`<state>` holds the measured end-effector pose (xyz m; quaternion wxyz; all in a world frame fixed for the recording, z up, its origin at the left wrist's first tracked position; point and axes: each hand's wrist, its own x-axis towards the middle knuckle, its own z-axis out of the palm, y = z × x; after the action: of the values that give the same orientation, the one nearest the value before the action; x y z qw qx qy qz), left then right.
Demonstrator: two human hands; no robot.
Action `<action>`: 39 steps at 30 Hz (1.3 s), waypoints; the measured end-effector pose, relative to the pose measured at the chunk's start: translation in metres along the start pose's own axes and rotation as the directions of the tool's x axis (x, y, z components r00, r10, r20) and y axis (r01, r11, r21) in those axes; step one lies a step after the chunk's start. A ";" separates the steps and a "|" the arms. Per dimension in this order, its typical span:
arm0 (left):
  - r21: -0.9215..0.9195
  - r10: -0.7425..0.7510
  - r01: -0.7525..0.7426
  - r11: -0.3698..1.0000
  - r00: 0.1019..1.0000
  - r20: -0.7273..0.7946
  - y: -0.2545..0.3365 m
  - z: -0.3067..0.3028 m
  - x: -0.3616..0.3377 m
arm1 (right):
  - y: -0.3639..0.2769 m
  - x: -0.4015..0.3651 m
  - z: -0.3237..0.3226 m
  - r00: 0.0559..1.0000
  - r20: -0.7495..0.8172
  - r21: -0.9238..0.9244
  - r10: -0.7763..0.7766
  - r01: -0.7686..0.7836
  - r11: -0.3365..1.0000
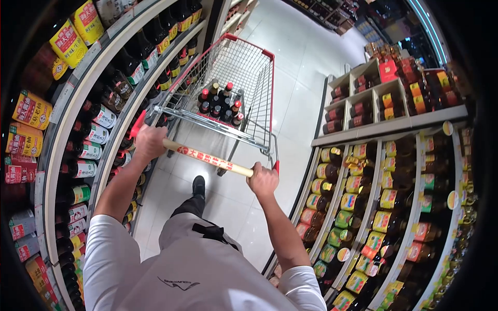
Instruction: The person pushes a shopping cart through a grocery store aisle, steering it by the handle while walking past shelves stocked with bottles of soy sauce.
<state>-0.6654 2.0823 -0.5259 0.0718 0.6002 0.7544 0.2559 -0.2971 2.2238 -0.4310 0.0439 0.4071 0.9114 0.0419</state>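
Observation:
Both of my hands grip the pale handle bar (pixel 207 158) of a shopping cart (pixel 244 72); red lettering runs along the bar between them. My left hand (pixel 150 142) is closed round the bar's left end, beside a red end piece. Round the right end, my right hand (pixel 263 179) is wrapped in the same way. Inside the wire basket stand several dark bottles (pixel 222 101) with red or dark caps, grouped together behind the handle. The cart's far rim is edged in red.
On the left, curved shelves (pixel 78 119) carry many bottles and yellow jugs (pixel 68 42), close to the cart's side. Slanted racks (pixel 365 207) of yellow-labelled bottles line the right. A white tiled floor (pixel 295 67) runs ahead between them. One dark shoe (pixel 198 185) shows beneath the handle.

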 end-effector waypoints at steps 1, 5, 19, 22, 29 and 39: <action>0.010 0.043 -0.043 0.999 0.997 -0.067 0.001 0.000 0.002 | 0.002 0.001 0.000 1.000 0.016 -0.008 0.003 -0.003 1.000; 0.076 0.094 -0.085 0.993 0.987 -0.128 0.000 0.007 0.009 | 0.010 0.011 -0.003 0.998 0.063 -0.018 -0.001 0.002 1.000; -0.019 0.079 -0.084 0.996 0.981 -0.178 -0.001 0.035 0.067 | 0.050 0.070 0.010 0.993 0.121 -0.073 0.003 0.006 0.997; -0.002 0.086 -0.088 0.996 0.979 -0.185 -0.002 0.037 0.074 | 0.052 0.076 0.009 0.995 0.103 -0.064 -0.010 0.017 0.998; 0.041 0.047 -0.044 0.998 0.996 -0.070 -0.001 0.042 0.081 | 0.059 0.082 0.012 0.989 0.144 -0.083 0.031 -0.019 0.996; 0.091 0.019 -0.015 0.996 0.999 -0.038 0.005 0.059 0.100 | 0.081 0.101 0.019 0.994 0.104 -0.112 -0.023 0.034 0.993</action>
<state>-0.6630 2.1953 -0.5541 0.0277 0.6042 0.7613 0.2336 -0.3018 2.3536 -0.4455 0.1144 0.3925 0.9098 0.0721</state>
